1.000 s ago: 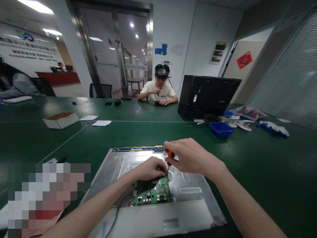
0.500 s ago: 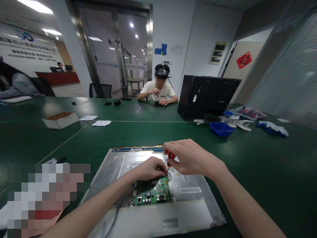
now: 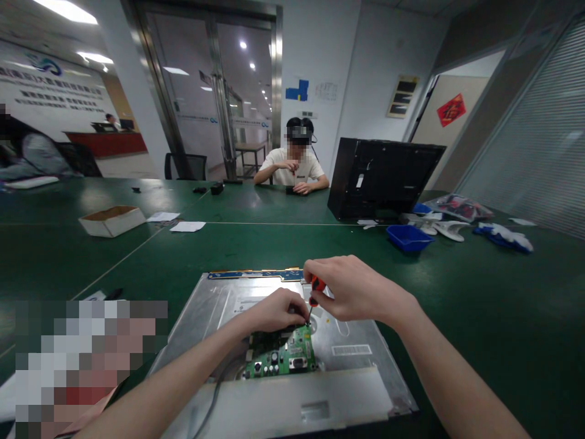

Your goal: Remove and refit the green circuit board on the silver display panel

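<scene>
A silver metal display panel [image 3: 350,366] lies flat in front of me, with a green circuit board [image 3: 283,360] on its middle. My right hand [image 3: 351,286] is closed around the red and black handle of a screwdriver [image 3: 315,289]. Its shaft points down to the board's upper right corner. My left hand [image 3: 278,311] rests over the board's top edge, fingers curled together beside the screwdriver's tip. Whatever those fingers hold, if anything, is hidden. A thin blue board strip [image 3: 251,276] runs along the panel's far edge, and a grey cable [image 3: 214,396] crosses its left side.
Across the green table [image 3: 256,244] a person [image 3: 292,164] works with a tool. A black monitor [image 3: 384,180] stands at the back right. Near it are a blue tray [image 3: 409,238] and gloves [image 3: 505,236]. An open white box [image 3: 112,221] and papers [image 3: 187,227] lie left.
My right hand and the screwdriver handle have shifted very slightly to the right. The left hand and the panel look unmoved.
</scene>
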Tool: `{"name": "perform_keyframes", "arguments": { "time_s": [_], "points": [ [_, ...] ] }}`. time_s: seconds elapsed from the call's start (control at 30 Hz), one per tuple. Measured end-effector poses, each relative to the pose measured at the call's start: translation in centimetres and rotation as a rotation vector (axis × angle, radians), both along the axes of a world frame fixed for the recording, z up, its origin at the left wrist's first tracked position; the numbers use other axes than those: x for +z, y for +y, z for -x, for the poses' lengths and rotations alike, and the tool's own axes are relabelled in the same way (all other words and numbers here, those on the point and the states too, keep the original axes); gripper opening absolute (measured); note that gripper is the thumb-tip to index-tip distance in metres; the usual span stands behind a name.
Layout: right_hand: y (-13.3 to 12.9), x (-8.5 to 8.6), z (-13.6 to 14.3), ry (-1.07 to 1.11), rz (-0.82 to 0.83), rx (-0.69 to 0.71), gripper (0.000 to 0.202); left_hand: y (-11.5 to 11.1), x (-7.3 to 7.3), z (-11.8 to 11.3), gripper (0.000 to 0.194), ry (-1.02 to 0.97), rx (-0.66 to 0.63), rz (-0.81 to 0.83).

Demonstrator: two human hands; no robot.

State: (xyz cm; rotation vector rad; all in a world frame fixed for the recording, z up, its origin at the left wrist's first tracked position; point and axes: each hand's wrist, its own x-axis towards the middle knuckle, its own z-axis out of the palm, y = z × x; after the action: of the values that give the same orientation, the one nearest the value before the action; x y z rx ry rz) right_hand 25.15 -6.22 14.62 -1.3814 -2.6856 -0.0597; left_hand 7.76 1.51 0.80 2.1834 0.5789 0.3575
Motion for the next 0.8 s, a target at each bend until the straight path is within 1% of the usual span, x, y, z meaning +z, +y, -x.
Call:
{"name": "perform_keyframes", "arguments": {
  "time_s": [0.13, 0.23, 0.3, 0.4, 0.5, 0.67, 0.8],
  "points": [
    [0.47, -0.38, 0.28, -0.052, -0.057, -0.031, 0.010, 0.02, 0.00, -0.04, 0.015, 0.005, -0.011, 0.003],
    [0.64, -0.52, 0.34, -0.097, -0.086, -0.054, 0.018, 0.01, 0.02, -0.06, 0.014, -0.001, -0.017, 0.015],
    [0.51, -0.39, 0.21, -0.086, -0.073, -0.046, 0.018, 0.00, 0.04, -0.04, 0.013, -0.014, -0.016, 0.013],
    [0.12, -0.05, -0.07, -0.013, -0.019, 0.004, 0.013, 0.00, 0.02, 0.00, 0.014, -0.035, -0.006, 0.009],
    [-0.06, 0.09, -0.12, 0.011, 0.016, 0.026, 0.015, 0.02, -0.02, 0.02, 0.014, -0.020, -0.001, 0.010],
    [0.41, -0.42, 0.24, -0.052, -0.063, -0.026, 0.009, -0.06, 0.20, -0.07, 0.014, 0.003, 0.001, -0.002],
    [0.66, -0.67, 0.15, -0.081, -0.096, -0.057, 0.018, -0.11, 0.23, -0.07, 0.013, 0.005, 0.000, -0.013]
  ]
}}
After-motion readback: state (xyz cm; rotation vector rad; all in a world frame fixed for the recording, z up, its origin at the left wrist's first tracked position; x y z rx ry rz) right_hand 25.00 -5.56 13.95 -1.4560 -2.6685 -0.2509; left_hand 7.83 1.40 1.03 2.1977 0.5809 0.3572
